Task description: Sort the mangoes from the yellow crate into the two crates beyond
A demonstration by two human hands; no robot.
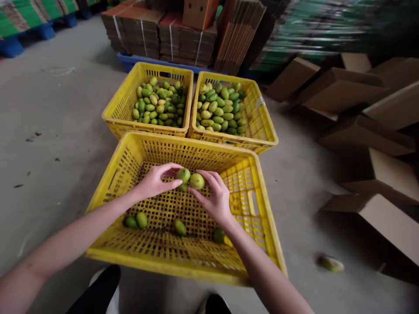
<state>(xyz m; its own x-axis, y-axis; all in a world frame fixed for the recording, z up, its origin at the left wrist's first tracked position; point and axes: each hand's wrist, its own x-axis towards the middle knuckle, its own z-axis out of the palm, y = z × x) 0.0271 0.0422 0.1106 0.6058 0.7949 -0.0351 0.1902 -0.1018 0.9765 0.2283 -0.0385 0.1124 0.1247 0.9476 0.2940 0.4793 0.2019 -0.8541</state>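
My left hand (160, 179) is closed around a green mango (183, 175), thumb on the near side and fingers on the far side. Right beside it, a yellower mango (197, 181) sits in my right hand (216, 194), gripped between thumb and fingers. Both fruits are above the floor of the near yellow crate (196, 271). Part of another mango (182, 188) shows just below them; whether a hand touches it I cannot tell. Along the crate's near side lie a pair of mangoes (141, 220), a single mango (180, 227) and one partly hidden by my right forearm (219, 235).
Two yellow crates, left (113, 114) and right (266, 131), hold many mangoes and stand against the near crate's far side. Flattened cartons (137, 30) are stacked behind. Open cardboard boxes (386, 174) line the right. One mango (331, 263) lies on the concrete floor.
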